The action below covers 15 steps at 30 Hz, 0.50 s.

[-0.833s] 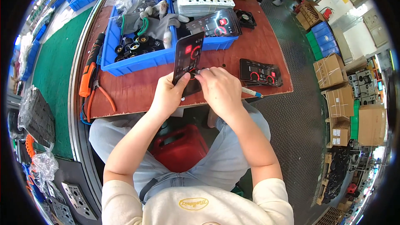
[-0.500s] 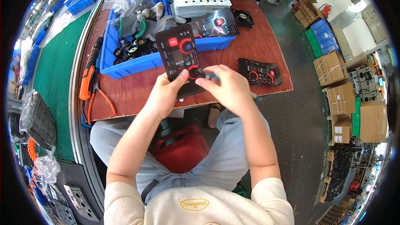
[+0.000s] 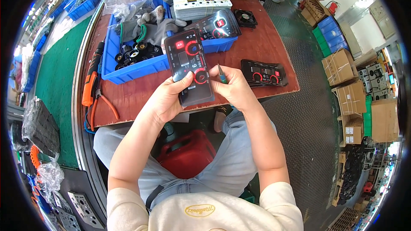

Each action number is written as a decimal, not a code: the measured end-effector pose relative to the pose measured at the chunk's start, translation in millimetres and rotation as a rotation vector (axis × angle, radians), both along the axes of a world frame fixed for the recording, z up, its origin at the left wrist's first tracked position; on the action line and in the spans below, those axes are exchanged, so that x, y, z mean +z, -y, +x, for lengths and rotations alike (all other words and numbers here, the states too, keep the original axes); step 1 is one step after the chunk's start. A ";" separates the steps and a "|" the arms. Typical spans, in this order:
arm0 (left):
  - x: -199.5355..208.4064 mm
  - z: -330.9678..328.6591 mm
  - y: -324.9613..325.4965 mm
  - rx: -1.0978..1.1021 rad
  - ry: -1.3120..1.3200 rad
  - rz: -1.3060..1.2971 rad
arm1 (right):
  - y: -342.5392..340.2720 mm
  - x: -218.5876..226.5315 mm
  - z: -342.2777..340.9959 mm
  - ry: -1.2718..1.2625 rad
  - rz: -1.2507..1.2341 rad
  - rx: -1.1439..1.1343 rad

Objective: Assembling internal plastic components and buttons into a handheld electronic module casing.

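Observation:
My left hand (image 3: 166, 98) grips a flat black control panel (image 3: 185, 58) with red rings and a red square, its thumb pressed on the face near the lower ring. The panel stands tilted above the table's front edge. Close to its right edge, my right hand (image 3: 234, 89) closes around a slim pointed tool (image 3: 222, 76) with a dark tip and a teal handle. The tip points up and away, apart from the panel. To the right, a small stack of similar panels (image 3: 262, 73) lies on the red-brown table (image 3: 274, 42).
A blue bin (image 3: 132, 76) holds black round parts (image 3: 137, 54) and grey gloves (image 3: 150, 28). More panels (image 3: 220, 23) lean on its right end, beside a banded white stack (image 3: 201, 6). A small fan (image 3: 245, 18), orange-handled pliers (image 3: 107, 105) and an orange power tool (image 3: 90, 83) sit around it.
The panel has turned more face-up and moved slightly down and right in my left hand. My right hand has drawn away from its face, and the tool's tip now points upward.

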State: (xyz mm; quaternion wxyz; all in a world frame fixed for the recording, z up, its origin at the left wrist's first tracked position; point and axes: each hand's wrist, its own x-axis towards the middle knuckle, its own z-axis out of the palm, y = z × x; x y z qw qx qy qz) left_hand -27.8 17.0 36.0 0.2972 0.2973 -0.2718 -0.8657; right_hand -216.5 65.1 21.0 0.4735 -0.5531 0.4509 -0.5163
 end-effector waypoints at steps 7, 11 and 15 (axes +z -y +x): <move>32.4 -3.0 40.6 0.115 0.547 -0.844 | 4.5 -7.1 4.9 -0.789 0.094 -0.270; 46.8 -25.5 93.8 -0.045 0.729 -1.285 | 10.3 -15.7 9.1 -0.961 0.031 -0.285; 57.1 -51.3 128.8 -0.240 0.901 -1.550 | 10.2 -20.7 9.6 -1.025 -0.012 -0.284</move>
